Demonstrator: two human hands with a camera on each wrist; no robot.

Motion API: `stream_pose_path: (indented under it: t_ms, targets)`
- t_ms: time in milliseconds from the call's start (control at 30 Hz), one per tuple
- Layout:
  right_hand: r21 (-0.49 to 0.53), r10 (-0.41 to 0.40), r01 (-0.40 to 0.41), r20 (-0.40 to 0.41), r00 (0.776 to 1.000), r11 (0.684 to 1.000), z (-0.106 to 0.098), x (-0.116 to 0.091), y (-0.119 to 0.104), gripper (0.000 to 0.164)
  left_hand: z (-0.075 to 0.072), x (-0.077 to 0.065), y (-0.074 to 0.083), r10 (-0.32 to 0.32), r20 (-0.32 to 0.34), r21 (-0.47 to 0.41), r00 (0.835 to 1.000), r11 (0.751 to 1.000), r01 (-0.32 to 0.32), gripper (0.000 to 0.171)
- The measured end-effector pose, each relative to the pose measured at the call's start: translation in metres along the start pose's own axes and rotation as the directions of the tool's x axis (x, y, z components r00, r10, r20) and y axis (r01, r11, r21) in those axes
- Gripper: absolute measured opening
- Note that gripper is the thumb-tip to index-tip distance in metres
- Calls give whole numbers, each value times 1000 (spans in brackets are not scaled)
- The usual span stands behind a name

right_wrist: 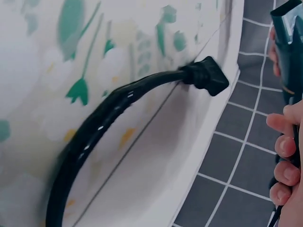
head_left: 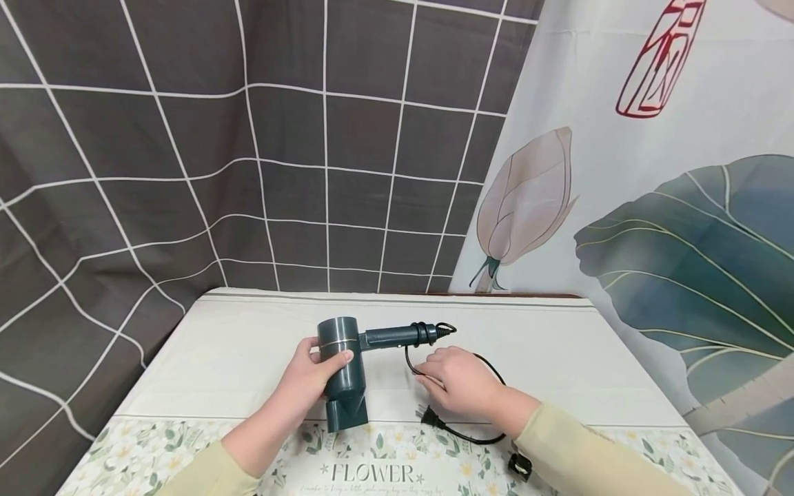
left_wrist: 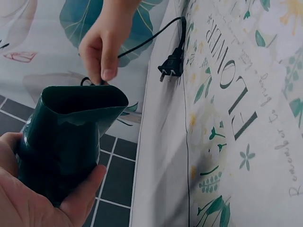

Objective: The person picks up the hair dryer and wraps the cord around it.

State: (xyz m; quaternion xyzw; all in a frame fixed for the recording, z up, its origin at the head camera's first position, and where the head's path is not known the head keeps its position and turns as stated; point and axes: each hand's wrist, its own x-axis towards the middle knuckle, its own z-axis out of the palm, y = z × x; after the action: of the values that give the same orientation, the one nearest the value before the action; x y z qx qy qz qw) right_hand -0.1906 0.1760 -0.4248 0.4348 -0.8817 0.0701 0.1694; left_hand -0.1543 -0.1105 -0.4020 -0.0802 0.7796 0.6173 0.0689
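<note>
A dark green hair dryer point(head_left: 344, 368) is held by its barrel in my left hand point(head_left: 313, 372), thumb across the near side. Its flat nozzle point(left_wrist: 85, 101) faces the left wrist camera. The handle point(head_left: 391, 337) points right, with black cord wound round its end. Just right of the handle, my right hand point(head_left: 462, 379) pinches the black power cord point(head_left: 490, 365). In the right wrist view, that hand's fingers point(right_wrist: 286, 172) curl round the cord. Below it, the cord's free end loops to a two-pin plug point(head_left: 430, 416) near the tabletop.
A white tablecloth point(head_left: 248, 358) with a floral front band covers the table. Dark grid fabric point(head_left: 366, 193) hangs behind, and a white curtain with leaf prints point(head_left: 695, 241) hangs at the right. A small black object point(head_left: 520, 466) sits by the right sleeve.
</note>
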Motion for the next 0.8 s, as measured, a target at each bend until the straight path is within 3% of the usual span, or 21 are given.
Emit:
stream_pose_path:
  t_ms: [367,800]
  targets:
    - [-41,-50,47,-71,996,998,-19,1,-7,15,-2,-1,2,12,16,30,1000,999,-13,95]
    - [-99,-156,141,-167,974,985,-29,6,-2,12,-2,-3,-6,-21,33,96,999,995,18,95]
